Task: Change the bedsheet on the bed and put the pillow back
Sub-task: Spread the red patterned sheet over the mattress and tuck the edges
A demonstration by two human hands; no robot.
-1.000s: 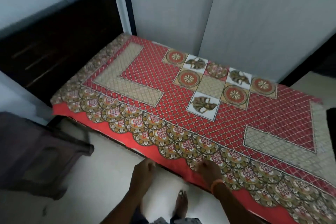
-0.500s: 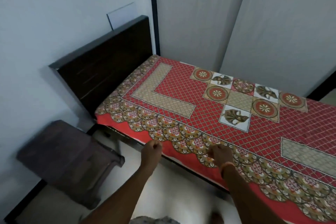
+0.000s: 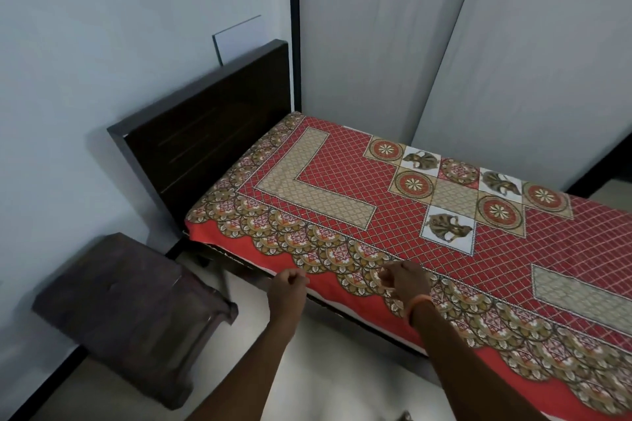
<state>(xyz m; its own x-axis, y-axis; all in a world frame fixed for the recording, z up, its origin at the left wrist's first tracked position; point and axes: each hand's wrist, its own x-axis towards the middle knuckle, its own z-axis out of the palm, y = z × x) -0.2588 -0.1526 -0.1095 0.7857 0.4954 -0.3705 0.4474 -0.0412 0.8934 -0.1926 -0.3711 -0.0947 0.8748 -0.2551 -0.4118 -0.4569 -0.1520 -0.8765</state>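
Your bedsheet (image 3: 427, 215) lies flat over the bed, its scalloped border hanging over the near side. Your left hand (image 3: 287, 287) is a loose fist holding nothing; your right hand (image 3: 405, 278) is curled at the hem, and I can't tell whether that grip has cloth. No pillow in view.

You have one bed (image 3: 219, 251) in front of you, covered by one red patterned bedsheet (image 3: 393, 215), with one dark headboard (image 3: 212, 133) beyond your left hand (image 3: 286, 290). Two hands are in view: that left one and your right hand (image 3: 405, 280), which carries one orange wristband (image 3: 418, 301). To the left of your left hand stands one dark stool (image 3: 126, 311). On the sheet beyond your right hand you can count four red flower roundels (image 3: 413, 183) and three white squares with a brown figure (image 3: 448, 229). One pale rectangular panel (image 3: 239, 39) shows on the wall above the headboard.
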